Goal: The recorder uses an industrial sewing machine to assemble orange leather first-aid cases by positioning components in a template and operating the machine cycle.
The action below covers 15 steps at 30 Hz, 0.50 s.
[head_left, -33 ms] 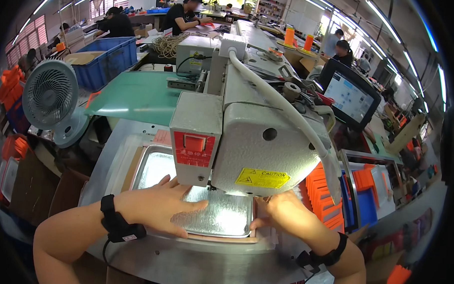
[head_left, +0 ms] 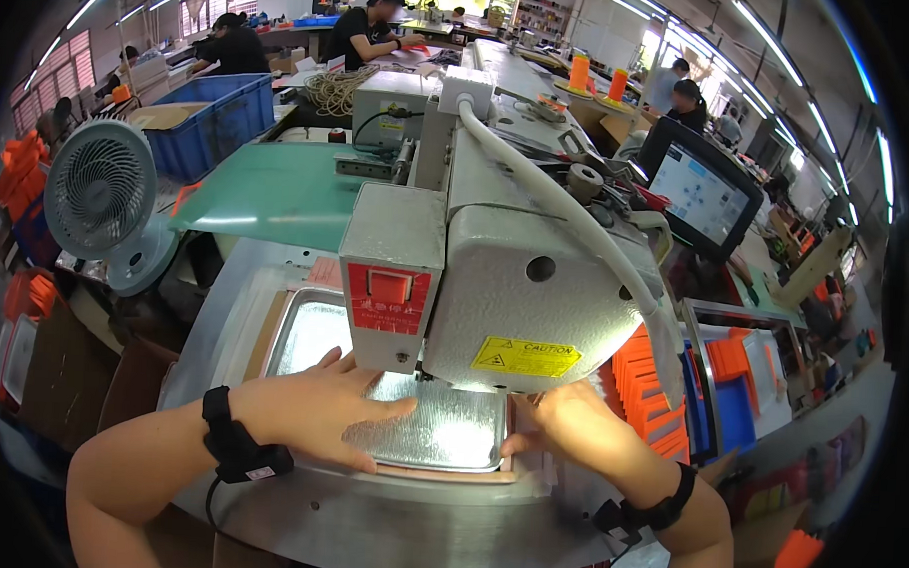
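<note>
A shallow silvery tray (head_left: 439, 429) with rounded corners lies flat under the head of a grey industrial sewing machine (head_left: 514, 296). Its middle is hidden by the machine. My left hand (head_left: 320, 410) rests flat over the tray's left side, fingers spread and open, holding nothing. At the right rim my right hand (head_left: 575, 423) is closed, with bent fingers and the thumb on the edge; most of its fingertips are hidden. Brownish strips (head_left: 448, 475) border the tray. Each wrist wears a black strap.
A red switch (head_left: 387, 288) faces me on the machine. Orange pieces (head_left: 649, 391) are stacked on the right, below a screen (head_left: 700, 192). To the left stand a fan (head_left: 102, 190) and a blue crate (head_left: 215, 120). A green sheet (head_left: 272, 198) lies behind. Other people work farther back.
</note>
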{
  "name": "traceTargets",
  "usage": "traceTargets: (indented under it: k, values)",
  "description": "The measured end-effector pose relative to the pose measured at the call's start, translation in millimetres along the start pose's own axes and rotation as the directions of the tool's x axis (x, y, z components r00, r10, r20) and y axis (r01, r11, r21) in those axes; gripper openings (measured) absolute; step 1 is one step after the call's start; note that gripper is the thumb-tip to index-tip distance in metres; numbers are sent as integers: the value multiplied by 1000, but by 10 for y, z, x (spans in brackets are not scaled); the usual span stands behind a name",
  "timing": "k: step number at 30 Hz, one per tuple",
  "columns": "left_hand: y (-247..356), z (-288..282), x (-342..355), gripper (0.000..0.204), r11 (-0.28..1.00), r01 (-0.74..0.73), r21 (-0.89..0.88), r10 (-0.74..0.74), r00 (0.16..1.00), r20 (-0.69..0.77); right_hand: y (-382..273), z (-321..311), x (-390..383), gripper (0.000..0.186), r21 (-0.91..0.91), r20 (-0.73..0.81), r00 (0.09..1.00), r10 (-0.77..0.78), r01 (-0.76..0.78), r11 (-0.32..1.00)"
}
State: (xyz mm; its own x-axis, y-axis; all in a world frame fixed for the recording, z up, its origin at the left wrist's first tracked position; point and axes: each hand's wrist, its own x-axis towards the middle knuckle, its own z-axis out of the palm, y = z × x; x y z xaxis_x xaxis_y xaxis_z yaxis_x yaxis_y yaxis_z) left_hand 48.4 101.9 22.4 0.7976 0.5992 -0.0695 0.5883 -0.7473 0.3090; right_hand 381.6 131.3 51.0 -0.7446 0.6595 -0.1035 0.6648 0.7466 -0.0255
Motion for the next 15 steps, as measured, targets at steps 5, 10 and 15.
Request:
traceTargets:
  k: [5,10,15]
  values:
    - [-81,-135,129,83,989,88,-115,-80,994,71,193,64,109,69,70,-159,985,-62,74,995]
    - [-157,-241,170,78,971,121,-204,-111,992,60,255,45,226,63,413,-229,973,38,62,908]
    - [-136,-479,267,74,891,195,-410,-183,981,69,396,104,258,70,400,-281,959,33,86,912]
